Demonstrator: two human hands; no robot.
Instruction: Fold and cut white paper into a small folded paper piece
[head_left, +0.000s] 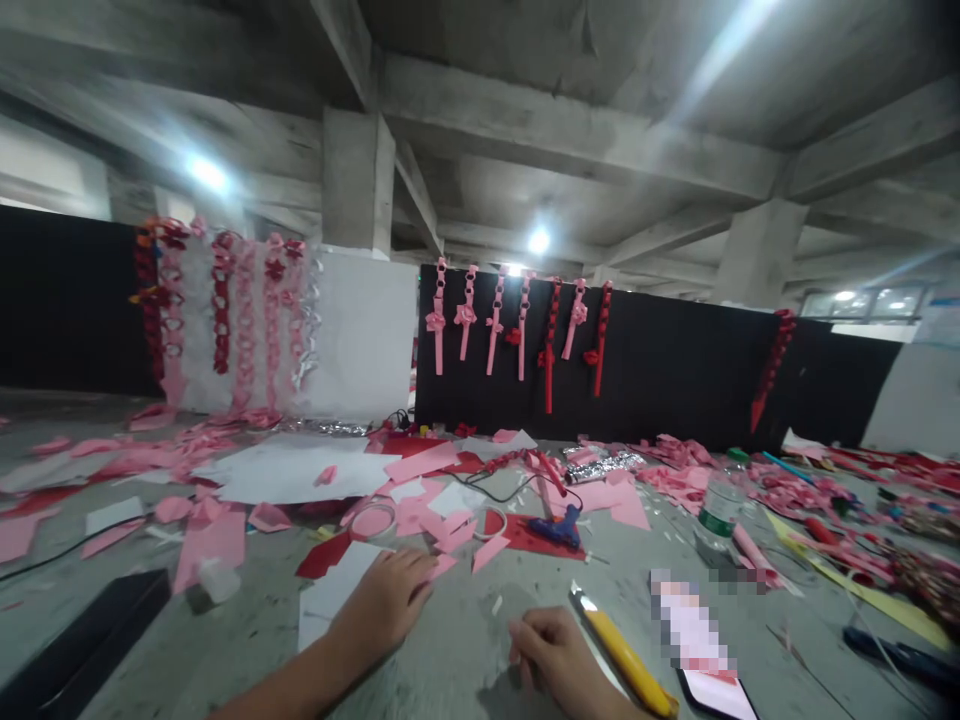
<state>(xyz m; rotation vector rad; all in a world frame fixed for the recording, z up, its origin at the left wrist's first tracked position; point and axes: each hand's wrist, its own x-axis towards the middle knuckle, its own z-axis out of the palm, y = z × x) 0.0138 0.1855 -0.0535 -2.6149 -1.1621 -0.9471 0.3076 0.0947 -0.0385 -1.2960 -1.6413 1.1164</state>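
My left hand lies flat on the grey table, fingers stretched over the edge of a white sheet and touching a pink paper scrap. My right hand rests near the bottom edge with its fingers curled together in a pinch; what they hold is too small to make out. A yellow utility knife lies just right of that hand. A blue glue gun with a black cord sits on red paper beyond both hands.
Pink, red and white paper scraps cover the table. A plastic water bottle stands at right, a phone lies near the knife, a black flat object at lower left. Pink and red paper chains hang on black and white boards behind.
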